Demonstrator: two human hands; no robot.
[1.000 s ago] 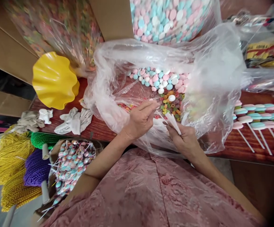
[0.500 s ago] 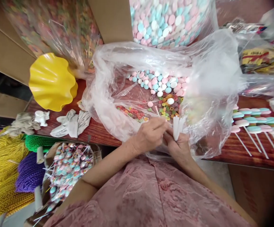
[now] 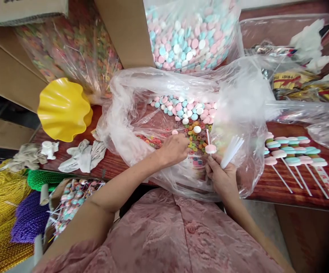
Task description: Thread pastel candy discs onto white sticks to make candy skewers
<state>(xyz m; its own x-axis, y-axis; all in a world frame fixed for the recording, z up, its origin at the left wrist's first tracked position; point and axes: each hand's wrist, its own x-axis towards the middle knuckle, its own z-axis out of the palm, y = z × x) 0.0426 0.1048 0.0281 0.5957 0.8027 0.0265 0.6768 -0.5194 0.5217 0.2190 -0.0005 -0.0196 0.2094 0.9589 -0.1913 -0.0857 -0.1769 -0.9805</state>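
Note:
My right hand [image 3: 222, 176] grips a bundle of white lollipop sticks [image 3: 231, 152]. Between its thumb and fingertips is one more stick, threaded through a pink-and-white candy disc [image 3: 210, 149]. My left hand [image 3: 174, 149] reaches down at the ring candies [image 3: 194, 144], its fingers bent together; whatever they touch or hold is hidden. Both hands are over an opened clear plastic bag [image 3: 130, 140] spread on the table. Behind the rings lies a heap of pink, blue and white candy discs [image 3: 181, 108].
Finished candy sticks [image 3: 292, 151] lie in rows at the right. A yellow wavy bowl [image 3: 64, 110], gloves [image 3: 83, 155] and a small white figurine [image 3: 49, 149] stand left. Behind are big bags of discs [image 3: 189, 41] and rings [image 3: 76, 49]. A box of wrapped candy sticks [image 3: 73, 201] sits below.
My hands have moved apart, the left going left to the ring candies. A stick carrying a pink disc now shows in my right hand. The whole view has shifted slightly.

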